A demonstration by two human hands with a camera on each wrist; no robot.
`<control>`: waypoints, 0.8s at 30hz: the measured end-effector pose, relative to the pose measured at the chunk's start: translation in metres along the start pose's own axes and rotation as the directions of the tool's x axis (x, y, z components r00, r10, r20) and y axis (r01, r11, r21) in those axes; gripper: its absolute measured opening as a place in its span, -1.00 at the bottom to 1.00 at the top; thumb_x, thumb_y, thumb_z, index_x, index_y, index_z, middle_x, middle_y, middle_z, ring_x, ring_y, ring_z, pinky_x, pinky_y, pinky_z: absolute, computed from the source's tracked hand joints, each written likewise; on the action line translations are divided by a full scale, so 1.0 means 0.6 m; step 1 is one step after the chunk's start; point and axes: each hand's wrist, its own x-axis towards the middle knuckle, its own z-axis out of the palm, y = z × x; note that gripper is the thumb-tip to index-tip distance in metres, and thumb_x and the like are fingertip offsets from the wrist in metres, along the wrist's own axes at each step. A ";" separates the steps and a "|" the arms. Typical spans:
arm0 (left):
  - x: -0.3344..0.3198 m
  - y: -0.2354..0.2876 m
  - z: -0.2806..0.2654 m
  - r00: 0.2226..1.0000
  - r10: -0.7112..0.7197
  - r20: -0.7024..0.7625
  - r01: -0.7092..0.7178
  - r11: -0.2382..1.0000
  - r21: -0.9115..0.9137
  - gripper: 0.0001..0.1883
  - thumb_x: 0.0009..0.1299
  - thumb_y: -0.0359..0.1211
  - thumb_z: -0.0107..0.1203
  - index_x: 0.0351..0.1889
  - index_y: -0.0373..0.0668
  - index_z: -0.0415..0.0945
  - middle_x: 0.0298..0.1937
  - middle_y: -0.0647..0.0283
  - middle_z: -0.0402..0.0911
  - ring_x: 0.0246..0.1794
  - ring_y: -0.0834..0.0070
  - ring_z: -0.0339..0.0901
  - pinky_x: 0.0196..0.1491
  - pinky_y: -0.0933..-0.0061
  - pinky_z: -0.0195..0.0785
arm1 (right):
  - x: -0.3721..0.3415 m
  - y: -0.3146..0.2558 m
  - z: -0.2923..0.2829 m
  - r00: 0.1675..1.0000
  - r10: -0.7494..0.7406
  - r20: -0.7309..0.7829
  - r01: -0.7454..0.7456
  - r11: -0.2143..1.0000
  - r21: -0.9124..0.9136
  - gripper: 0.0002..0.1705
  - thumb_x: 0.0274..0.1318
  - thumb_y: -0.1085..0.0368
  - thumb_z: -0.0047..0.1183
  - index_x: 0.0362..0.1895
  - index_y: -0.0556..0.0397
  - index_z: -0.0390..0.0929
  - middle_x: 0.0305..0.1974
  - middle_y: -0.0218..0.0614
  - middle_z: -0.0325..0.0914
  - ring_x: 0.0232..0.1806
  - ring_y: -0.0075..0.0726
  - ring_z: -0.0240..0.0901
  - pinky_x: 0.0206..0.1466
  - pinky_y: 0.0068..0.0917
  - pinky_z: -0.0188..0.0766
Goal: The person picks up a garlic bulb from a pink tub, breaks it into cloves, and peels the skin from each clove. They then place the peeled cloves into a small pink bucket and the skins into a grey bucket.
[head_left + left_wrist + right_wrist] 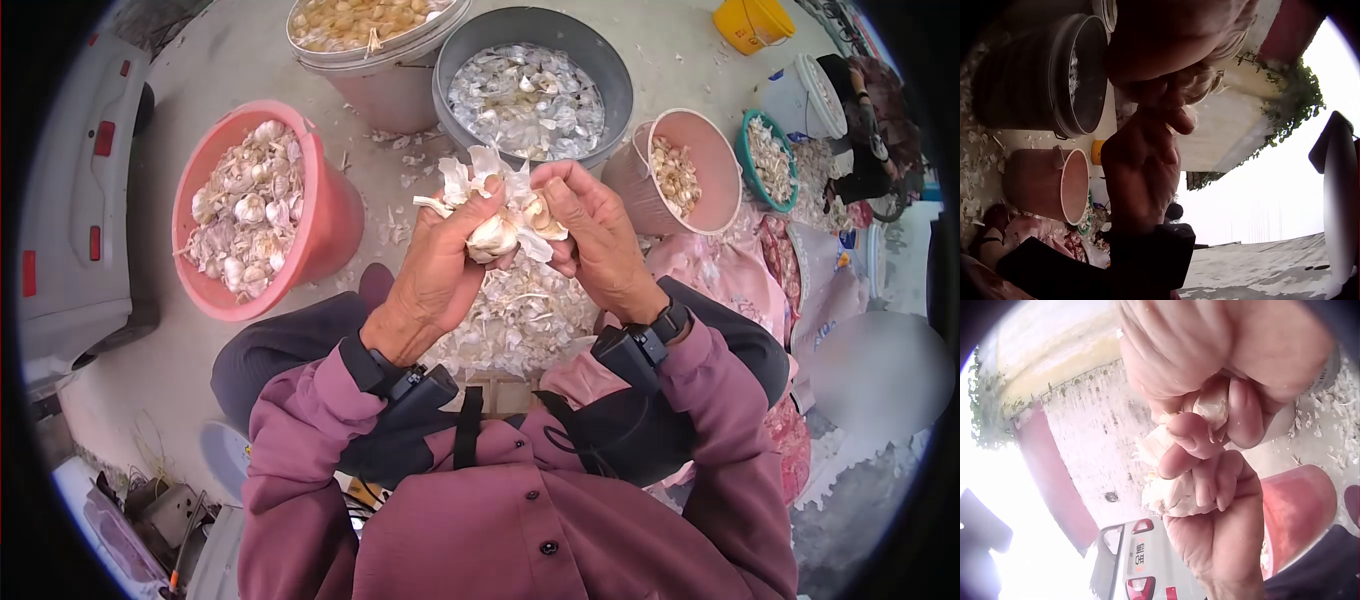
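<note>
Mauve jacket (pixel 455 535) foremost, garlic bulb (pixel 493 238) beyond it, between 2 hands (pixel 437 268) (pixel 607 240).

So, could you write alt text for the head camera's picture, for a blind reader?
A person's left hand and right hand grip a garlic bulb with torn skin, above a pile of garlic skins. Ahead stand a pink tub of whole bulbs, a grey tub and a pale pink bucket.
</note>
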 end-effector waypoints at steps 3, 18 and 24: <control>0.006 0.002 -0.004 0.999 0.021 -0.042 -0.023 0.999 -0.033 -0.86 0.45 -0.28 0.05 -0.18 -0.13 0.46 -0.35 0.38 0.53 -0.44 0.68 0.40 -0.47 0.58 0.23 | 0.014 -0.001 -0.005 0.997 -0.048 -0.056 0.035 0.977 -0.208 -0.71 0.35 0.06 -0.06 -0.16 0.03 0.39 -0.51 -0.57 0.40 -0.65 -0.77 0.19 -0.58 -0.79 0.14; -0.002 0.011 0.000 0.993 -0.009 0.121 0.013 1.000 -0.025 -0.83 0.45 -0.28 0.02 -0.09 -0.12 0.45 -0.30 0.42 0.50 -0.35 0.64 0.45 -0.36 0.52 0.30 | 0.001 0.001 -0.017 0.999 -0.025 -0.043 0.018 0.988 -0.154 -0.70 0.32 0.09 -0.02 -0.17 0.08 0.44 -0.45 -0.55 0.42 -0.52 -0.77 0.22 -0.50 -0.80 0.19; 0.002 0.018 -0.003 0.991 -0.027 0.129 -0.020 0.935 0.353 -0.70 0.35 -0.40 0.14 0.03 -0.16 0.41 -0.26 0.43 0.50 -0.29 0.72 0.45 -0.29 0.63 0.33 | 0.007 -0.040 -0.060 0.967 -0.081 -0.242 0.118 0.983 0.142 -0.75 0.32 0.14 -0.02 -0.14 0.06 0.42 -0.44 -0.53 0.43 -0.57 -0.76 0.21 -0.56 -0.77 -0.01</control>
